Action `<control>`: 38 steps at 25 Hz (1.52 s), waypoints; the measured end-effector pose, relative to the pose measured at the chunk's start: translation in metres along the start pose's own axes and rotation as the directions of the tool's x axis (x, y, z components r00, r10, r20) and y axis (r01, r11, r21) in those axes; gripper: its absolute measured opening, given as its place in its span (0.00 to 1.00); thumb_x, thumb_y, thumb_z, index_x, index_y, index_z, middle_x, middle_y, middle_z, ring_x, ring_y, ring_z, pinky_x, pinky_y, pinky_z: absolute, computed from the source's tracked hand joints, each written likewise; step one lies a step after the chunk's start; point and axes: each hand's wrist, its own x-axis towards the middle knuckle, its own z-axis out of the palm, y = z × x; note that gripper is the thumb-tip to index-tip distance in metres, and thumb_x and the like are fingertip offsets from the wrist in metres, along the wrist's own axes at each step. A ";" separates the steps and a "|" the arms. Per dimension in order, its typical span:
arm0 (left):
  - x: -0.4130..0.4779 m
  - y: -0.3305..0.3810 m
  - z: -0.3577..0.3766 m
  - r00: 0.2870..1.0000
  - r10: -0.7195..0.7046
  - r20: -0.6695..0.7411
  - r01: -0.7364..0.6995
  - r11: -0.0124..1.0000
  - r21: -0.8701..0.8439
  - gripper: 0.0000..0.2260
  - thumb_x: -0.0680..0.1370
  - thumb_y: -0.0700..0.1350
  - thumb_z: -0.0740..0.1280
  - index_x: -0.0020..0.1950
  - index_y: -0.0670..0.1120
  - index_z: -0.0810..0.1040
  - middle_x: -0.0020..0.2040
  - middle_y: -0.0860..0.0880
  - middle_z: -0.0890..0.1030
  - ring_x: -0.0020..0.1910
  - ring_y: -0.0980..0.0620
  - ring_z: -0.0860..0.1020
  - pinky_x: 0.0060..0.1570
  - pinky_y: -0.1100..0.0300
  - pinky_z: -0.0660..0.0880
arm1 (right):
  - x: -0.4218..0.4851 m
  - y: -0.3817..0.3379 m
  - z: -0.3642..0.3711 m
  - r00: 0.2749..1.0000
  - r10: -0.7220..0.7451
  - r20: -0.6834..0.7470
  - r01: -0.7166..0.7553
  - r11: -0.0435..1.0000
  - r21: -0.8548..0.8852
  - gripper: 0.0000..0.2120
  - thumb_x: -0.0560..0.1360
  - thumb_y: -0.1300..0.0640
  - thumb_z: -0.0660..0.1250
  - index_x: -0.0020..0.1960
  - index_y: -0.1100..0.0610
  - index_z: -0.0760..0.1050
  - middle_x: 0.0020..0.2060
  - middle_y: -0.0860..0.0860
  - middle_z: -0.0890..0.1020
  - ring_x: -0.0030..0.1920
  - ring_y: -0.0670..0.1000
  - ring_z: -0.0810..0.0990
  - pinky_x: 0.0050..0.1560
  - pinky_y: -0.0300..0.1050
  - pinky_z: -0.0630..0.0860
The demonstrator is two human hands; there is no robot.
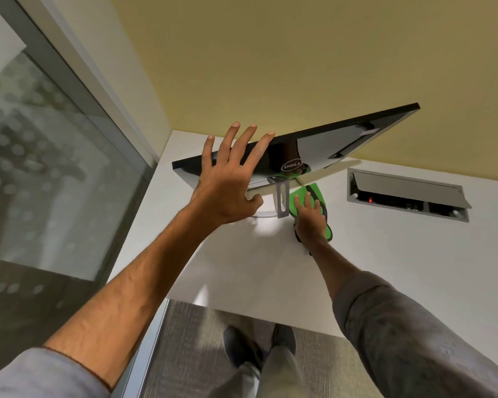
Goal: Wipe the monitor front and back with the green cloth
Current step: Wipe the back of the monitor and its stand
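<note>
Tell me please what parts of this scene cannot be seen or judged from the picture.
- Head view: the monitor shows one glossy black side only; its other side faces away.
- Head view: part of the green cloth lies hidden under the right hand.
- Head view: the left hand covers part of the monitor's stand.
- Head view: contents of the open desk cable box are too small and dark.

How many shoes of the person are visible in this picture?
2. The left shoe and the right shoe stand side by side on the carpet, below the desk edge; trouser legs partly hide both.
</note>
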 end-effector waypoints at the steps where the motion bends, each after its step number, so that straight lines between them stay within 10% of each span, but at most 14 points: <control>1: -0.001 0.000 0.001 1.000 0.005 -0.009 -0.005 1.000 0.000 0.51 0.73 0.59 0.74 0.89 0.52 0.51 0.89 0.44 0.53 0.88 0.38 0.49 0.80 0.29 0.48 | -0.006 -0.002 0.001 1.000 -0.018 -0.020 0.018 1.000 0.011 0.39 0.79 0.69 0.69 0.85 0.55 0.58 0.83 0.64 0.60 0.79 0.72 0.65 0.69 0.69 0.77; 10: -0.005 -0.003 -0.009 0.998 0.024 0.064 -0.017 0.995 -0.101 0.45 0.80 0.51 0.67 0.89 0.52 0.41 0.89 0.48 0.46 0.88 0.45 0.45 0.82 0.37 0.40 | -0.060 -0.005 -0.033 0.985 0.051 0.164 -0.083 0.977 0.194 0.38 0.79 0.63 0.68 0.85 0.49 0.59 0.84 0.55 0.63 0.71 0.64 0.76 0.65 0.57 0.77; 17: -0.040 -0.056 -0.022 0.995 0.092 -0.031 -0.091 0.996 0.011 0.29 0.90 0.45 0.52 0.89 0.47 0.44 0.89 0.49 0.48 0.88 0.50 0.48 0.86 0.43 0.44 | -0.100 -0.084 -0.007 0.953 -0.186 -0.240 0.240 0.945 0.223 0.43 0.68 0.73 0.70 0.81 0.53 0.67 0.80 0.55 0.69 0.78 0.65 0.69 0.42 0.61 0.86; 26: -0.071 -0.075 -0.017 0.997 0.059 -0.051 -0.060 0.998 -0.019 0.32 0.88 0.45 0.59 0.89 0.42 0.49 0.89 0.45 0.51 0.88 0.47 0.46 0.85 0.38 0.50 | -0.004 -0.168 0.006 1.000 -0.026 -0.004 0.026 0.998 0.056 0.33 0.62 0.63 0.81 0.66 0.62 0.80 0.63 0.62 0.83 0.66 0.70 0.80 0.49 0.64 0.85; 38: -0.073 -0.079 -0.011 0.985 0.071 -0.159 -0.074 0.997 -0.017 0.30 0.89 0.49 0.58 0.89 0.43 0.51 0.89 0.47 0.52 0.88 0.48 0.49 0.83 0.37 0.54 | -0.068 -0.111 0.000 0.947 -0.290 0.137 0.300 0.952 -0.058 0.35 0.78 0.70 0.66 0.83 0.56 0.61 0.84 0.54 0.60 0.83 0.67 0.59 0.77 0.71 0.65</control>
